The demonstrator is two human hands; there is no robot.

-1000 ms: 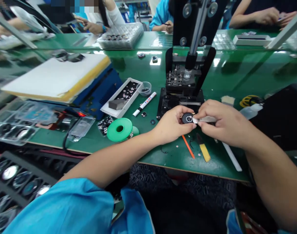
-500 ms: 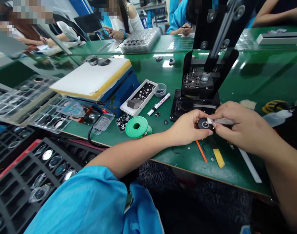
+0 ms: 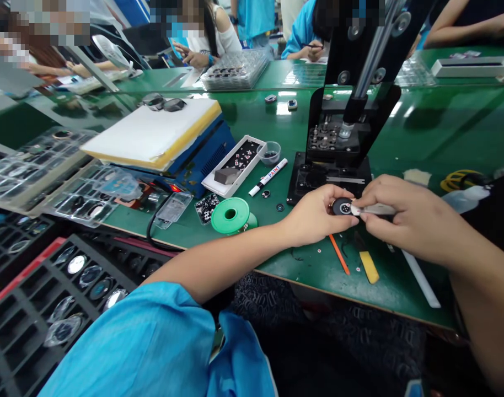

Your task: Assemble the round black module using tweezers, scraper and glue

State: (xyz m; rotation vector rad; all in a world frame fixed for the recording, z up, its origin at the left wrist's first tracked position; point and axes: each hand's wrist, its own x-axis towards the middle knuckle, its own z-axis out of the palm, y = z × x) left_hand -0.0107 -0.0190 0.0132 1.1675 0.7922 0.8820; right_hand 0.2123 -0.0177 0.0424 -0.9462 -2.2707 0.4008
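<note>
A round black watch case [image 3: 342, 207] with a ring of small contacts at its centre is pinched between the thumb and fingers of my left hand [image 3: 312, 218]. Closed around a slim pale tool [image 3: 379, 209], my right hand [image 3: 407, 212] meets the left at the case's right edge. The tool's white tip [image 3: 355, 210] touches or nearly touches that edge; its exact kind I cannot make out. Below the hands lie an orange stick [image 3: 339, 255] and a yellow-handled tool [image 3: 369, 267].
A black press [image 3: 338, 143] stands behind my hands. Left of it are a paint marker [image 3: 268, 177], a green spool [image 3: 230, 216], a white parts tray [image 3: 235, 168] and a blue box [image 3: 194, 160]. A black compartment tray [image 3: 24, 309] holds watches. Co-workers sit across the bench.
The white tip has shifted from the upper right of the watch case's face to its right edge. Both hands keep their holds. The whole view has shifted slightly.
</note>
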